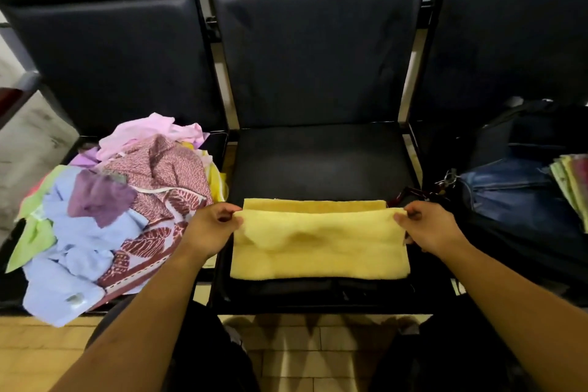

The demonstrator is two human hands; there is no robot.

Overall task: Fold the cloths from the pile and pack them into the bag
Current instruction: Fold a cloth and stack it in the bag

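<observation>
Yellow towel [319,242]: mid-fold on chair seat [318,162], top corners pinched by left hand [211,226] and right hand [428,229]. Pile [105,207]: large, unfolded. Bag [521,194]: most packing likely remains.

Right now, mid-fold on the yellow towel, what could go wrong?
1. The left hand and right hand pinch the yellow towel only at its corners; the sagging middle may fold crooked.
2. The towel lies near the front edge of the seat and might slip off.
3. The pile spills forward beside the left forearm; a nudge could drop cloths.
</observation>
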